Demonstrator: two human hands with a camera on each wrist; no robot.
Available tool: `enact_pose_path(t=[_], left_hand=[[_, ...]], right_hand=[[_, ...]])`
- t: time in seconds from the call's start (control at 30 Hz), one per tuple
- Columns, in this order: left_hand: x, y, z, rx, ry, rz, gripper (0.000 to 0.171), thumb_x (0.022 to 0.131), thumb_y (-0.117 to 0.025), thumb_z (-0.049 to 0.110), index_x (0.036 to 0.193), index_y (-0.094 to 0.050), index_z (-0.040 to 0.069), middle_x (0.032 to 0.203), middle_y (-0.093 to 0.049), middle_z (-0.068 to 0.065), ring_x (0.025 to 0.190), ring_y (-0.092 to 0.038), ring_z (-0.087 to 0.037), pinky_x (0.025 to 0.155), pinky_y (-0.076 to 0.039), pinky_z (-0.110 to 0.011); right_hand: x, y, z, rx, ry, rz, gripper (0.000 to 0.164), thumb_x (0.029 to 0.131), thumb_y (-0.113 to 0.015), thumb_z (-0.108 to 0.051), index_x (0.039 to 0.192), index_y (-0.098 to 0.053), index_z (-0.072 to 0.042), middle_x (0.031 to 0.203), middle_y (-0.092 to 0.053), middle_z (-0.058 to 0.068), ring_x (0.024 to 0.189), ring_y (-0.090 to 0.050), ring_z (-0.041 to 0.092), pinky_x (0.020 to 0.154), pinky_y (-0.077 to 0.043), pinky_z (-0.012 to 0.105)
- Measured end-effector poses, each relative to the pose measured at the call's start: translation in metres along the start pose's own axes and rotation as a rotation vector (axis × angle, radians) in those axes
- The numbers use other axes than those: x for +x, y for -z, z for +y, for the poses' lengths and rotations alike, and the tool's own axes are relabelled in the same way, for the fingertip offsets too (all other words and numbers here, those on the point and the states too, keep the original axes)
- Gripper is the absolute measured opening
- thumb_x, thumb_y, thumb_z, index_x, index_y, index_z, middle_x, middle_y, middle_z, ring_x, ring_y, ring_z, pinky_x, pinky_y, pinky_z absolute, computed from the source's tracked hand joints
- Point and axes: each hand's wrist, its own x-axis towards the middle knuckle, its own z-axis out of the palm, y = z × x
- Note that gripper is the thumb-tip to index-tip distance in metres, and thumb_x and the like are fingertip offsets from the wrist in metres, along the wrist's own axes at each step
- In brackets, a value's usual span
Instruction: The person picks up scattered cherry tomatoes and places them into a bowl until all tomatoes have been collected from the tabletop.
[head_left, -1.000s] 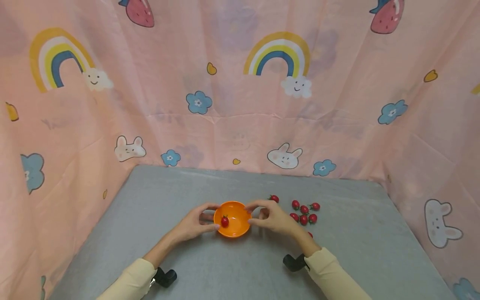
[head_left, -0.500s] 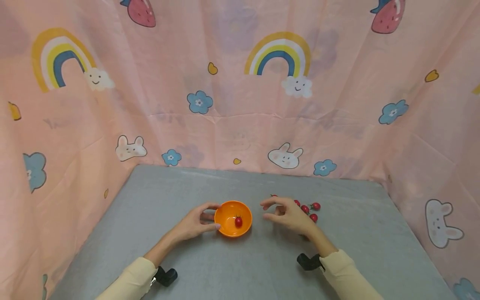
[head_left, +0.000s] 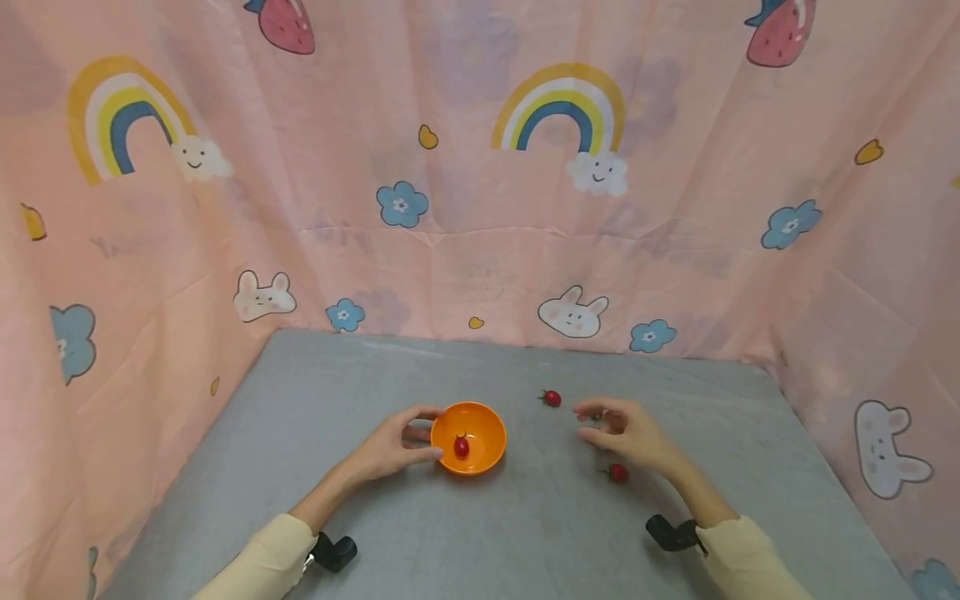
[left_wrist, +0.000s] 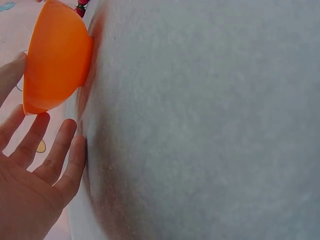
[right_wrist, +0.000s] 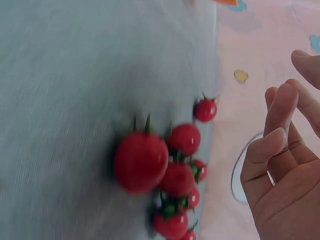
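Note:
An orange bowl (head_left: 489,433) stands on the grey table, with one cherry tomato (head_left: 461,447) inside. My left hand (head_left: 386,447) holds the bowl by its left side, thumb and fingers around the rim. To the right, my right hand (head_left: 633,435) hovers over a cluster of cherry tomatoes (right_wrist: 177,179), its fingers bent loosely and holding nothing. In the head view that hand hides most of the cluster. One cherry tomato (head_left: 552,398) lies apart behind the hand, and another cherry tomato (head_left: 618,473) lies in front of it.
The grey table (head_left: 360,367) is bordered behind and on both sides by a pink patterned curtain (head_left: 465,267). A black wrist camera (head_left: 333,552) is on the left wrist, and a black wrist camera (head_left: 671,533) on the right.
My right hand has let go of the bowl's right rim and moved right, over the tomato cluster. The tomato in the bowl has rolled about. My left hand stays at the bowl.

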Motion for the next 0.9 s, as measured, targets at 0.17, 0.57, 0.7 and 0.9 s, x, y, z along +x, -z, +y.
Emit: enact_pose_path(t=[0.17, 0.57, 0.7, 0.9], left_hand=[[0.001, 0.0, -0.002, 0.006, -0.002, -0.004, 0.055, 0.092, -0.078, 0.013, 0.14, -0.054, 0.003, 0.138, -0.055, -0.017, 0.113, -0.064, -0.033, 0.093, -0.054, -0.039], [0.0, 0.001, -0.002, 0.031, -0.007, -0.004, 0.056, 0.092, -0.078, 0.013, 0.141, -0.053, 0.003, 0.138, -0.055, -0.017, 0.113, -0.064, -0.032, 0.093, -0.054, -0.038], [0.0, 0.001, -0.001, 0.032, 0.001, -0.005, 0.056, 0.092, -0.078, 0.014, 0.141, -0.053, 0.003, 0.138, -0.055, -0.016, 0.113, -0.064, -0.032, 0.093, -0.054, -0.038], [0.001, 0.0, -0.001, 0.036, -0.002, -0.007, 0.056, 0.092, -0.078, 0.014, 0.141, -0.053, 0.004, 0.138, -0.055, -0.016, 0.112, -0.064, -0.033, 0.094, -0.054, -0.04]], right_hand=[[-0.009, 0.013, 0.002, -0.011, -0.053, -0.004, 0.03, 0.093, -0.075, -0.003, 0.122, -0.068, -0.005, 0.109, -0.065, 0.02, 0.053, -0.048, 0.016, 0.047, -0.044, 0.027], [-0.033, 0.028, 0.008, -0.065, -0.09, 0.03, 0.029, 0.093, -0.075, -0.005, 0.119, -0.067, 0.003, 0.11, -0.067, 0.02, 0.057, -0.055, 0.017, 0.054, -0.048, 0.027], [-0.045, 0.035, 0.012, -0.086, -0.143, 0.045, 0.03, 0.093, -0.076, -0.008, 0.12, -0.067, 0.002, 0.109, -0.066, 0.019, 0.054, -0.054, 0.017, 0.051, -0.046, 0.027], [-0.059, 0.043, 0.016, -0.108, -0.16, 0.062, 0.03, 0.093, -0.075, -0.006, 0.119, -0.066, 0.004, 0.111, -0.067, 0.022, 0.056, -0.056, 0.022, 0.052, -0.047, 0.028]])
